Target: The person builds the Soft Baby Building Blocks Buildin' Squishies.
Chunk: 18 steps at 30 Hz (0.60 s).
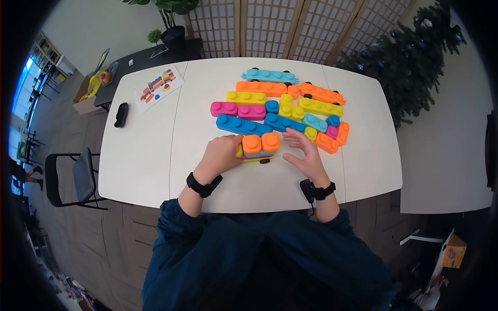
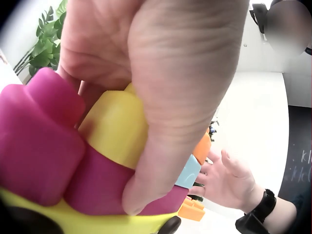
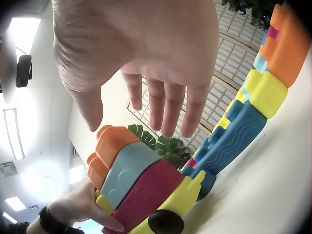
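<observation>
My left hand [image 1: 220, 155] grips the left end of a stacked block car, fingers and thumb around a yellow block [image 2: 117, 129] and a magenta block [image 2: 100, 183]. Two orange blocks [image 1: 252, 144] top the stack, above a light blue block [image 3: 127, 168] and a magenta layer [image 3: 151, 190]. Its yellow base [image 3: 183, 200] has a black wheel [image 3: 165, 222]. To the right of the stack, my right hand [image 1: 307, 157] is held with fingers spread and relaxed, holding nothing; in the right wrist view it hangs over the orange blocks without touching them.
Beyond the hands lie rows of loose blocks: blue [image 1: 241, 125], magenta [image 1: 224, 109], yellow [image 1: 246, 98], orange [image 1: 261, 88] and a light blue wheeled piece [image 1: 270, 76]. A printed picture sheet [image 1: 160, 88] and a black object [image 1: 121, 115] lie at the table's left.
</observation>
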Motion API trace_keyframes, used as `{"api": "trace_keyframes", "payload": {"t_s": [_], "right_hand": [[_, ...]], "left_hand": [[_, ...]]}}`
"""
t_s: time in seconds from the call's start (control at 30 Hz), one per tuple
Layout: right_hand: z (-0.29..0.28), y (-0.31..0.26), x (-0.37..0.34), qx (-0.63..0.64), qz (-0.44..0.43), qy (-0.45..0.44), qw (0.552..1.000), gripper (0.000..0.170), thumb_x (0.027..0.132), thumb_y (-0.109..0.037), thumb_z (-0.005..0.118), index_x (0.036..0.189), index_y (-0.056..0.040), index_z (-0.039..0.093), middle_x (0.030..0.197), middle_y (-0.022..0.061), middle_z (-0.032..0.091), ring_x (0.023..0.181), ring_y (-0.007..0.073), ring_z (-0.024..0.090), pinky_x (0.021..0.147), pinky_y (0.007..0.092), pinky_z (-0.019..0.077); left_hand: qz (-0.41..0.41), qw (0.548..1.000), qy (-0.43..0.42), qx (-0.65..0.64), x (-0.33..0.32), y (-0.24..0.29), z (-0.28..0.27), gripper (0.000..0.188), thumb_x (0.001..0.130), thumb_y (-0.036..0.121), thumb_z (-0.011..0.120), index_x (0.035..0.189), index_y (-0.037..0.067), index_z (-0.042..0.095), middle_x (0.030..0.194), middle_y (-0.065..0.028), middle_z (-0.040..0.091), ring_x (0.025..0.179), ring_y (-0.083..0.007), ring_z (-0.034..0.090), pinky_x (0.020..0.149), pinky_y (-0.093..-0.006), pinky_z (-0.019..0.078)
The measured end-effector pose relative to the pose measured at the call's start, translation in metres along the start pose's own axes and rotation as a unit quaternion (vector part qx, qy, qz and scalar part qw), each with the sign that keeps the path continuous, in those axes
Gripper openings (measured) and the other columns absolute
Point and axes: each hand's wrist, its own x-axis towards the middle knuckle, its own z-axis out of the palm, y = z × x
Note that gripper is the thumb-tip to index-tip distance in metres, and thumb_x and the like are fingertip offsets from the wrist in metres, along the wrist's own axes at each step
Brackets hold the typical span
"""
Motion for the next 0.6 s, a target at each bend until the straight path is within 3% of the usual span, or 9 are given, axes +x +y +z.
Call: {"api": "trace_keyframes", "payload": {"t_s": [0.13, 0.2, 0.23, 0.3, 0.33, 0.4, 0.5, 0.6], "right_hand": [[0.008, 0.001, 0.003, -0.063, 0.059, -0.084, 0.993, 0.071, 0.083, -0.014, 0.083, 0.145, -0.0052, 0.050, 0.135, 0.0093, 0.063, 0.125, 0.0207, 0.060, 0.101, 0.0361, 0.0499], [0.015, 0.005, 0.005, -0.057, 0.072, -0.090, 0.992, 0.070, 0.084, -0.015, 0.082, 0.145, -0.0048, 0.050, 0.135, 0.0091, 0.063, 0.124, 0.0206, 0.060, 0.101, 0.0358, 0.0501], [0.017, 0.007, 0.006, -0.052, 0.086, -0.095, 0.990, 0.068, 0.085, -0.016, 0.082, 0.144, -0.0044, 0.051, 0.134, 0.0090, 0.063, 0.124, 0.0205, 0.061, 0.101, 0.0355, 0.0502], [0.019, 0.008, 0.007, -0.045, 0.093, -0.090, 0.991, 0.067, 0.086, -0.017, 0.081, 0.144, -0.0040, 0.051, 0.134, 0.0088, 0.064, 0.123, 0.0204, 0.061, 0.101, 0.0351, 0.0502], [0.019, 0.008, 0.007, -0.036, 0.100, -0.085, 0.991, 0.065, 0.087, -0.018, 0.080, 0.144, -0.0037, 0.051, 0.133, 0.0087, 0.064, 0.122, 0.0204, 0.061, 0.101, 0.0348, 0.0502], [0.019, 0.007, 0.009, -0.057, 0.104, -0.087, 0.989, 0.063, 0.088, -0.018, 0.080, 0.143, -0.0032, 0.052, 0.131, 0.0087, 0.065, 0.121, 0.0204, 0.062, 0.100, 0.0348, 0.0504], [0.022, 0.013, 0.010, -0.089, 0.104, -0.097, 0.986, 0.060, 0.089, -0.018, 0.079, 0.141, -0.0021, 0.053, 0.129, 0.0110, 0.066, 0.117, 0.0229, 0.065, 0.097, 0.0356, 0.0529], [0.026, 0.018, 0.010, -0.073, 0.101, -0.097, 0.987, 0.058, 0.090, -0.016, 0.077, 0.140, -0.0005, 0.053, 0.128, 0.0144, 0.066, 0.109, 0.0251, 0.069, 0.092, 0.0354, 0.0562]], "left_hand": [[-0.003, 0.999, -0.033, 0.004, -0.002, -0.005, -0.002, 0.049, 0.069, 0.017, 0.084, 0.113, 0.010, 0.065, 0.100, -0.0154, 0.071, 0.091, -0.0385, 0.068, 0.080, -0.0450, 0.0558], [0.040, 0.993, -0.002, -0.113, -0.003, -0.003, -0.004, 0.071, 0.065, 0.014, 0.090, 0.128, 0.009, 0.059, 0.110, -0.0169, 0.070, 0.101, -0.0385, 0.067, 0.089, -0.0430, 0.0550], [0.040, 0.993, -0.002, -0.113, -0.005, -0.005, -0.005, 0.071, 0.065, 0.014, 0.090, 0.128, 0.009, 0.059, 0.110, -0.0169, 0.070, 0.101, -0.0385, 0.067, 0.089, -0.0430, 0.0550], [0.040, 0.984, 0.065, -0.162, -0.012, -0.016, -0.013, 0.091, 0.059, 0.013, 0.094, 0.139, 0.009, 0.051, 0.117, -0.0168, 0.069, 0.108, -0.0374, 0.066, 0.095, -0.0416, 0.0532], [0.042, 0.984, 0.066, -0.162, -0.017, -0.024, -0.015, 0.091, 0.059, 0.013, 0.094, 0.139, 0.009, 0.051, 0.117, -0.0168, 0.069, 0.108, -0.0374, 0.066, 0.095, -0.0416, 0.0532], [-0.042, 0.989, 0.020, -0.143, -0.028, -0.041, -0.016, 0.082, 0.060, 0.017, 0.093, 0.133, 0.009, 0.056, 0.116, -0.0161, 0.069, 0.109, -0.0357, 0.065, 0.096, -0.0424, 0.0530], [-0.031, 0.988, -0.040, -0.146, -0.033, -0.050, -0.009, 0.070, 0.061, 0.016, 0.093, 0.124, 0.007, 0.063, 0.115, -0.0149, 0.070, 0.107, -0.0355, 0.065, 0.095, -0.0421, 0.0532], [-0.040, 0.988, -0.018, -0.145, -0.032, -0.048, 0.000, 0.063, 0.059, 0.015, 0.094, 0.114, 0.004, 0.068, 0.108, -0.0149, 0.071, 0.102, -0.0353, 0.067, 0.091, -0.0391, 0.0543]]}}
